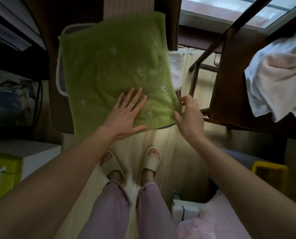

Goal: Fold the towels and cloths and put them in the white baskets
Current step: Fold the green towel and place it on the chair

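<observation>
The left hand [126, 112] lies flat with fingers spread straight, pressing on the near part of the green towel [112, 66]. The right hand [188, 114] is at the towel's corner at about four o'clock — thumb and fingertips curled at the edge, seemingly pinching it, though the grip is partly hidden. The towel lies spread over a seat with a pale-edged cushion [59, 73] showing at nine o'clock. At two to three o'clock, well apart, white and pinkish cloths [278, 78] hang over a dark wooden chair [230, 75]. Below, at six o'clock, feet in pale slippers [150, 161] stand on a light floor.
</observation>
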{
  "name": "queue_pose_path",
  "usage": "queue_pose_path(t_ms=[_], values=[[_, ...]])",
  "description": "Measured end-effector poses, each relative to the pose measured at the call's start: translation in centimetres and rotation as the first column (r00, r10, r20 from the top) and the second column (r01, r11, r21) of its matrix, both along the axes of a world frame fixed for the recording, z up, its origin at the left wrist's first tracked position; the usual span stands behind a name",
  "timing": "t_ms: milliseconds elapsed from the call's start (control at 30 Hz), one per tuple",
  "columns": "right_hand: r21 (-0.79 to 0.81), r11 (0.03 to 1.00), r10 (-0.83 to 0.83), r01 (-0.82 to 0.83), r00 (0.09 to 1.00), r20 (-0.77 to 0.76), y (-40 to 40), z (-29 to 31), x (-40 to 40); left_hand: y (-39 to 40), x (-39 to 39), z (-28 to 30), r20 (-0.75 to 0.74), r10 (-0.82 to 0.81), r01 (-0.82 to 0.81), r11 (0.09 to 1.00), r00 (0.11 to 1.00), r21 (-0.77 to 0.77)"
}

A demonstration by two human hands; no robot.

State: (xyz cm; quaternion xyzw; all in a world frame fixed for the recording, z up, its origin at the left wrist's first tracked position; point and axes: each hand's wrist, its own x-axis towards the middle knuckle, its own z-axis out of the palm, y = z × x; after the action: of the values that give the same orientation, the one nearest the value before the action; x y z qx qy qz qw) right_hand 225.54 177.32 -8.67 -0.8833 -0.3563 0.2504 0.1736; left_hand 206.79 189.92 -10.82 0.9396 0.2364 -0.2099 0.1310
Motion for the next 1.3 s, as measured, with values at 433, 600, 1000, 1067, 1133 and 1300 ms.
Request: queue_pose_path(t_ms=[433,600,1000,1067,1133,1300], values=[[-0.193,0.52,0.801,-0.832,0.396,0.45,0.6,-2.3,-3.6,-3.2,-5.3,-0.9,-0.015,0.032,-0.031,0.995,0.999,0.09],[-0.205,0.467,0.843,-0.86,0.363,0.397,1.0,-2.3,-3.9,-2.3,-6.4,-1.2,0.021,-0.001,0.001,1.0,1.0,0.014],[-0.437,0.4,0.916,-0.805,0.349,0.196,4.1,2.7,-4.7,1.4,-7.3,3.9,0.022,0.359,-0.334,0.887,0.933,-0.32],[-0.422,0.513,0.857,-0.747,0.472,0.206,4.6,4.2,-4.8,1.8,-7.6,5.5,-0.013,0.405,-0.398,0.89,0.914,-0.224],[-0.37,0.637,0.764,-0.676,0.616,0.189,5.2,5.4,-5.0,2.3,-7.8,6.9,-0.065,0.427,-0.432,0.892,0.902,-0.13],[-0.177,0.84,0.534,-0.513,0.839,0.104,7.8,9.1,-4.7,4.4,-6.9,10.0,-0.153,0.61,-0.629,0.759,0.778,-0.169]])
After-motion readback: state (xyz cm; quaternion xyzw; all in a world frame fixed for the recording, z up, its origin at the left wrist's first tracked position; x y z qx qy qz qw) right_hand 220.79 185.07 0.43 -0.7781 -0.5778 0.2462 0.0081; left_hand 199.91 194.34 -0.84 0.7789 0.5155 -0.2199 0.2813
